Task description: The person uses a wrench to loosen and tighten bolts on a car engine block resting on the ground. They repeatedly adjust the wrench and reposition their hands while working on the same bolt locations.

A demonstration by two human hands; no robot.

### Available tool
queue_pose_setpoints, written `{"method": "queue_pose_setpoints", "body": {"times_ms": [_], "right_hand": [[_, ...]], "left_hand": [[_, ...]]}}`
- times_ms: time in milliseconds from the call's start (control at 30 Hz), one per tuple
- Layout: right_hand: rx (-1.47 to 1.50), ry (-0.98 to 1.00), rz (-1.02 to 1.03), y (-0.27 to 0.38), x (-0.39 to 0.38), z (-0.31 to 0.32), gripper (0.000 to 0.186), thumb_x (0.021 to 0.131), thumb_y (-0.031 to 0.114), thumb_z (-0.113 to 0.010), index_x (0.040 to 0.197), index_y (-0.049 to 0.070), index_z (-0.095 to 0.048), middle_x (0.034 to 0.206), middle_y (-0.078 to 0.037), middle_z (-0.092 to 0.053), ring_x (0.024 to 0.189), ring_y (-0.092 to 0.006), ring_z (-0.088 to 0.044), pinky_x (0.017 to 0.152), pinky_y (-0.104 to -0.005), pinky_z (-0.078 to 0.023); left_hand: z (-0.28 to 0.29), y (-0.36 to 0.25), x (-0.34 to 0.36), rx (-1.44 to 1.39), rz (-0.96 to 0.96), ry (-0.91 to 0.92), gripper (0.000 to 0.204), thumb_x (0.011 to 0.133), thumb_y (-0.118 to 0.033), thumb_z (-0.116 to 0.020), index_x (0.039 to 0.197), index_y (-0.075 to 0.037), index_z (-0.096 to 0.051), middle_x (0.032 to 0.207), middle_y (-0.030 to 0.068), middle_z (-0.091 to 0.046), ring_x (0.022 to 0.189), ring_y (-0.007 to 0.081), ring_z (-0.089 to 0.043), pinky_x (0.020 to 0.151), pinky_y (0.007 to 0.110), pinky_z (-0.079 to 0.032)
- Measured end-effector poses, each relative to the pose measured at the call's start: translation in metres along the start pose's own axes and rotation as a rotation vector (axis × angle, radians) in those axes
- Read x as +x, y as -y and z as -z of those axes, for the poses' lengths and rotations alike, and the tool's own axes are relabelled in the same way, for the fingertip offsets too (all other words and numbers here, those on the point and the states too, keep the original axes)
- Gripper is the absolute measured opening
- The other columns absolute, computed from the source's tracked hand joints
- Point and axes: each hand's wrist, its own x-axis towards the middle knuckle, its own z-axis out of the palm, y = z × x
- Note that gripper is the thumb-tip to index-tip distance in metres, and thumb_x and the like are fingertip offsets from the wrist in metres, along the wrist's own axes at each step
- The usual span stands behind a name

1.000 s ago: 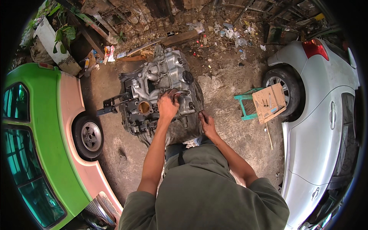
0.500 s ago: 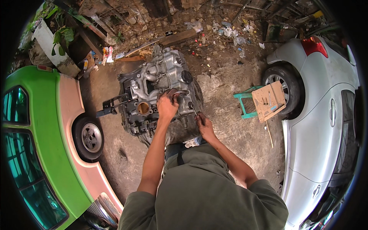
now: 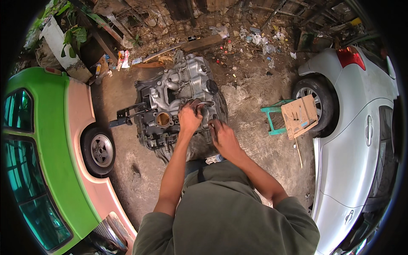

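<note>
A grimy metal car engine (image 3: 163,102) stands on the ground before me, its silver valve cover (image 3: 196,78) on the right side with a black round cap (image 3: 211,86). My left hand (image 3: 191,115) rests on the middle of the engine with its fingers curled, beside a short shiny curved metal piece (image 3: 207,103). Whether it grips that piece is hidden. At the near right corner of the cover my right hand (image 3: 222,135) has its fingers pinched together, pointing down at the engine; what they hold is too small to name. A round brown opening (image 3: 162,119) lies left of my left hand.
A green and pink vehicle (image 3: 78,123) stands at left, a silver car (image 3: 344,140) at right. Beside its wheel a green stool (image 3: 273,119) bears a cardboard sheet (image 3: 299,115) with small tools. A wooden plank (image 3: 203,43) and litter lie beyond the engine.
My right hand has moved from the engine's near right edge up and left onto the cover's corner. The thin metal tool that showed in it is now hidden. My left hand stays on the engine.
</note>
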Motion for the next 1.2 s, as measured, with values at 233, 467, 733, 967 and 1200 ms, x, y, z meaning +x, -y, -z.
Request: {"method": "queue_pose_setpoints", "body": {"times_ms": [233,467,733,967,1200], "right_hand": [[0.484,-0.044,-0.574,-0.086,0.096,0.003,0.016,0.097,0.019,-0.065,0.089,0.006,-0.061,0.067,-0.007,-0.055,0.056,-0.0231,-0.05,0.053,-0.0345,-0.041],[1.292,0.038,-1.269,-0.179,0.018,-0.027,0.016,0.098,0.025,-0.066,0.09,0.014,-0.058,0.067,0.004,-0.047,0.053,-0.0089,-0.037,0.047,-0.0259,-0.03],[0.692,-0.014,-0.864,-0.105,-0.055,-0.019,0.017,0.1,0.024,-0.061,0.102,0.008,-0.059,0.073,-0.005,-0.06,0.06,-0.0147,-0.055,0.053,-0.0313,-0.041],[0.13,0.029,-0.353,-0.041,-0.04,0.006,0.021,0.1,0.011,-0.055,0.121,0.007,-0.055,0.066,-0.015,-0.054,0.058,-0.0266,-0.054,0.056,-0.038,-0.043],[0.809,0.163,-0.766,-0.076,-0.031,0.01,0.018,0.102,0.017,-0.055,0.118,0.008,-0.057,0.075,0.0,-0.055,0.058,-0.0112,-0.045,0.055,-0.0257,-0.037]], "left_hand": [[-0.001,0.001,-0.001,0.034,0.009,0.015,0.023,0.077,-0.007,-0.059,0.099,-0.011,-0.066,0.092,0.0154,-0.068,0.089,0.0368,-0.064,0.093,0.046,-0.046],[0.0,0.003,0.0,0.023,0.033,0.066,0.025,0.076,-0.007,-0.06,0.099,-0.011,-0.066,0.093,0.015,-0.067,0.09,0.0362,-0.064,0.095,0.047,-0.045],[0.0,0.001,-0.001,0.023,0.019,0.038,0.023,0.076,-0.007,-0.06,0.098,-0.009,-0.065,0.093,0.0145,-0.067,0.09,0.0371,-0.063,0.093,0.046,-0.046],[-0.001,0.002,0.0,0.028,0.016,0.039,0.021,0.077,-0.008,-0.059,0.097,-0.01,-0.065,0.091,0.0154,-0.067,0.089,0.0371,-0.063,0.093,0.045,-0.046],[0.001,-0.001,-0.002,0.021,0.029,0.038,0.021,0.079,-0.008,-0.059,0.099,-0.01,-0.066,0.091,0.0167,-0.068,0.089,0.0377,-0.063,0.094,0.046,-0.046]]}}
